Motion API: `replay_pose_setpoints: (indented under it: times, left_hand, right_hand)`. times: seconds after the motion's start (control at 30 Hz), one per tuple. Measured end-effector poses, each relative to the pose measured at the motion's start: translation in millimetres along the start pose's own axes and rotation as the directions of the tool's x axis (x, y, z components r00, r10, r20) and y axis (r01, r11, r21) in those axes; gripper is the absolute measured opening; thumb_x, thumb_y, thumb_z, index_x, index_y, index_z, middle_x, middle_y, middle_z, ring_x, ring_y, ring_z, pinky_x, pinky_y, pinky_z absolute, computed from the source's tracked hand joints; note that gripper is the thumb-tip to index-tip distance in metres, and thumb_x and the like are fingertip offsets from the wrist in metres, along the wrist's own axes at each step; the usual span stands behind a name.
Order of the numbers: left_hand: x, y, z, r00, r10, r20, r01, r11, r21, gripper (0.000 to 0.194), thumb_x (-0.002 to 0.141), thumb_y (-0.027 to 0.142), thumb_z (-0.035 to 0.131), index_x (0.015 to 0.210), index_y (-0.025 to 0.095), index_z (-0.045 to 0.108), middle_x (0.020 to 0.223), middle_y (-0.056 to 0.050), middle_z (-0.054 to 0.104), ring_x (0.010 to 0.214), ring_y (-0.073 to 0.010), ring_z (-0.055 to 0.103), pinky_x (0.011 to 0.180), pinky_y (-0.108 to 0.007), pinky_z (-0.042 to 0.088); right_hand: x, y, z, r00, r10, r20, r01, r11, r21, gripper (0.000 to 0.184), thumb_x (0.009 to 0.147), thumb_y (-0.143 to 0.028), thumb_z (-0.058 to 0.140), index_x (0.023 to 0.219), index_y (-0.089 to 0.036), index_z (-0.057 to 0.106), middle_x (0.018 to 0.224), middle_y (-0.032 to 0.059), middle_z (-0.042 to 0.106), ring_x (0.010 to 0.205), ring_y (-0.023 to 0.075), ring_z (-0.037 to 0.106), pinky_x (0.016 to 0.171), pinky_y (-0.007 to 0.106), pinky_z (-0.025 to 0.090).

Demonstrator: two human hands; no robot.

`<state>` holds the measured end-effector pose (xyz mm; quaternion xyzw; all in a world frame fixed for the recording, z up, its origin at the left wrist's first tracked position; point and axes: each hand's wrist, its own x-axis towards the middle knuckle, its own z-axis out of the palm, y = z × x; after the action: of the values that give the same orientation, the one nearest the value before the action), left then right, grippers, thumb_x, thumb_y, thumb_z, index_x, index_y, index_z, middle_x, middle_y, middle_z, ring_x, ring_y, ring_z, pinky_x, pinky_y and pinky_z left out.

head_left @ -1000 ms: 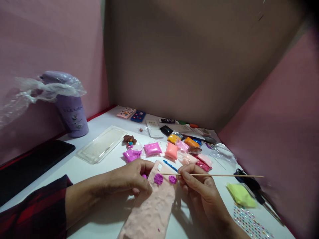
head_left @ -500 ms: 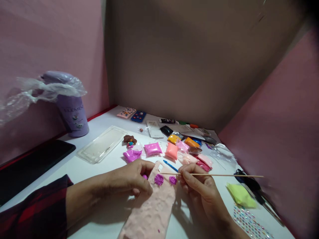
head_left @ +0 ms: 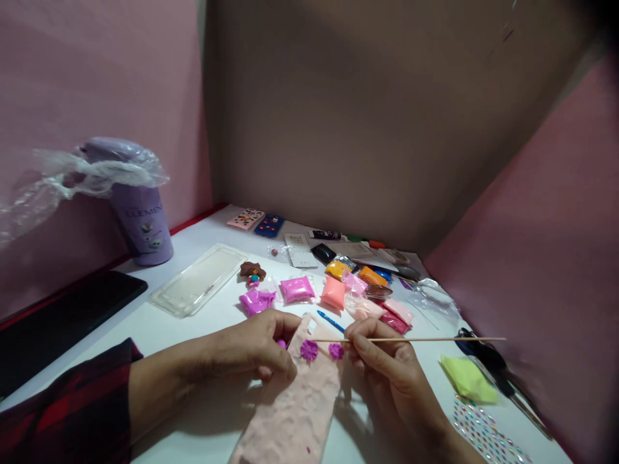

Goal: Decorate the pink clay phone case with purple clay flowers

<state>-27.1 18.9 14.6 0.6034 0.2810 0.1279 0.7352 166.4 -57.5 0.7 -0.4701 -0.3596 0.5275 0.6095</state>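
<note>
One case [head_left: 290,412], lumpy and pale pink, at the near side of the worktop [head_left: 203,428], edge gripped by the left hand [head_left: 264,345], bears two purple flowers [head_left: 309,350], beside which the right hand [head_left: 382,357] pinches one thin wooden stick [head_left: 445,339].

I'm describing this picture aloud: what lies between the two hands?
In the head view, a pale pink slab lies between the left hand and the right hand, bearing two magenta flower shapes; a wooden stick reaches over it.
</note>
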Motion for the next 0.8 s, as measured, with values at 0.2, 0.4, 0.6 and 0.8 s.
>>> replay_pose_setpoints:
  times: [0.2,0.4,0.6,0.8]
  left_hand:
    - [-1.2,0.3,-0.4,1.0,-0.001,0.008,0.0,1.0,0.014,0.045,0.054,0.007,0.058,0.098,0.015,0.068,0.073,0.0,0.058,0.055,-0.0077,0.041,0.047,-0.019,0.027]
    - [-1.2,1.9,0.2,1.0,-0.015,0.003,0.015,1.0,0.003,0.047,0.053,0.007,0.058,0.098,0.014,0.068,0.076,-0.001,0.061,0.057,-0.0087,0.044,0.046,-0.019,0.026]
    - [-0.6,1.1,0.9,1.0,-0.005,0.012,0.005,1.0,-0.014,0.044,0.052,0.007,0.057,0.093,0.015,0.068,0.073,0.001,0.059,0.057,-0.0083,0.044,0.045,-0.018,0.026]
    - [1.1,-1.3,-1.0,1.0,0.017,0.022,-0.017,1.0,0.016,0.038,0.052,0.007,0.058,0.089,0.014,0.068,0.072,0.002,0.057,0.054,-0.0068,0.041,0.044,-0.018,0.026]
  right_hand:
    - [-0.3,-0.2,0.6,1.0,-0.006,0.011,0.006,1.0,-0.003,0.019,0.074,-0.03,0.071,0.067,-0.016,0.061,0.06,-0.0012,0.047,0.056,0.0092,0.037,0.048,0.018,0.028]
    - [0.4,1.9,-1.7,1.0,-0.006,0.023,0.006,1.0,0.0,0.019,0.075,-0.03,0.071,0.068,-0.016,0.061,0.06,-0.0018,0.048,0.055,0.0086,0.036,0.048,0.018,0.028]
    - [0.8,3.6,-2.9,1.0,0.008,0.029,-0.008,1.0,-0.023,0.018,0.074,-0.03,0.072,0.069,-0.016,0.061,0.058,-0.0022,0.048,0.055,0.0087,0.037,0.049,0.019,0.028]
    - [2.0,3.8,-3.3,0.999,0.015,0.045,-0.015,1.0,-0.006,0.019,0.072,-0.03,0.073,0.068,-0.016,0.062,0.058,-0.0015,0.05,0.055,0.0089,0.039,0.049,0.019,0.029]
